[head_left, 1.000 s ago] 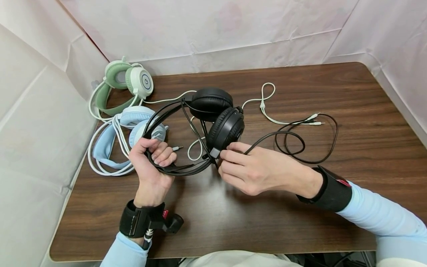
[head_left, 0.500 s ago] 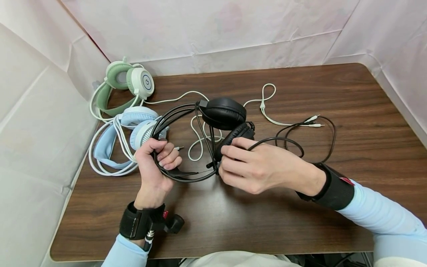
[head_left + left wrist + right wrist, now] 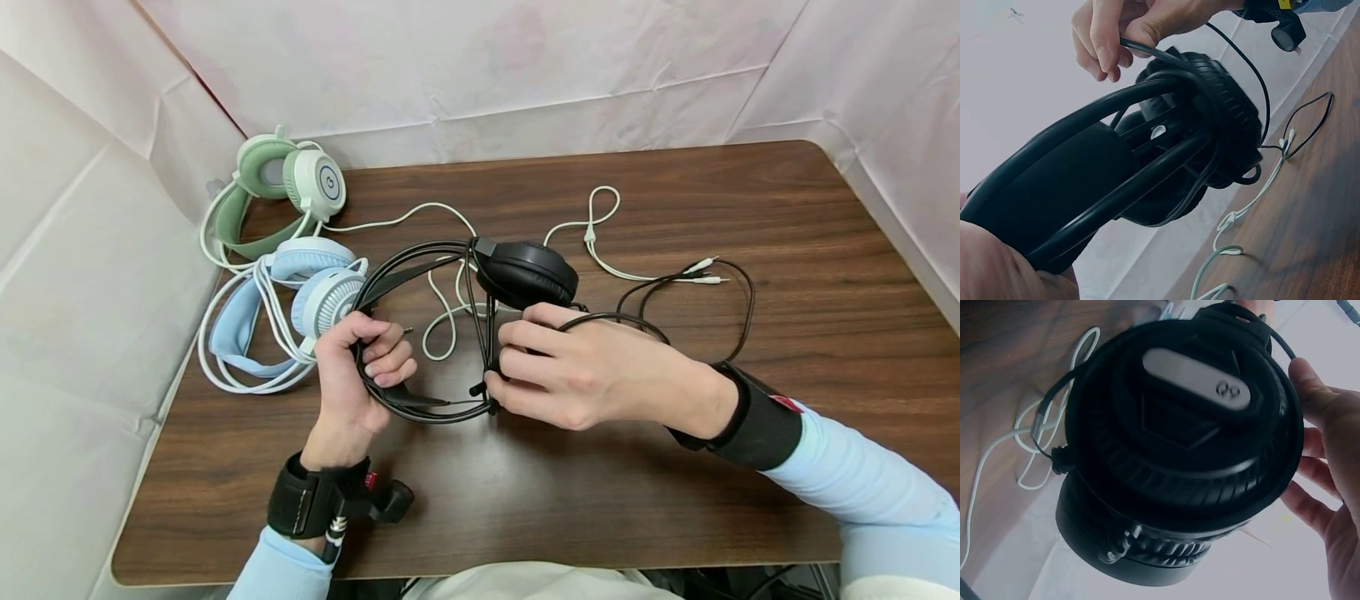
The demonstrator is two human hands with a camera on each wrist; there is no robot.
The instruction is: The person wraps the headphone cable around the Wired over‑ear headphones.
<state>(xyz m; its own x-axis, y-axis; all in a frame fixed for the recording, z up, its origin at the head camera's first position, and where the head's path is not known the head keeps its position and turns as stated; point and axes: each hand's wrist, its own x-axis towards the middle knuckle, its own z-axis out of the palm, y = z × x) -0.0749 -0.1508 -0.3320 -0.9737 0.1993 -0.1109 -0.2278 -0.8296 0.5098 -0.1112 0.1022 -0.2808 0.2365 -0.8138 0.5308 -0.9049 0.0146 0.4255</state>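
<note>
Black over-ear headphones (image 3: pixel 527 275) are held up over the table between both hands. My left hand (image 3: pixel 362 375) grips their headband (image 3: pixel 1054 181), along with black cable strands lying along it. At the ear cups, my right hand (image 3: pixel 573 371) pinches the black headphone cable (image 3: pixel 1141 47) between thumb and finger. In the right wrist view, an ear cup (image 3: pixel 1185 450) with a grey "Q9" plate fills the middle, the right fingers beside its rim. In the head view that hand hides most of the nearer cup. The cable's tail (image 3: pixel 742 329) runs right onto the table.
Light blue headphones (image 3: pixel 322 304) with bundled white cable lie left of the left hand. Behind them sit green headphones (image 3: pixel 318 185), whose pale cable (image 3: pixel 592 223) trails right across the brown table (image 3: pixel 825 375). White cloth walls (image 3: pixel 480 75) border the table's back and sides.
The black headphones have turned, their ear cups shifting right and toward me, the nearer one now behind my right hand. The left hand moved slightly right. The cable loop on the table has shrunk.
</note>
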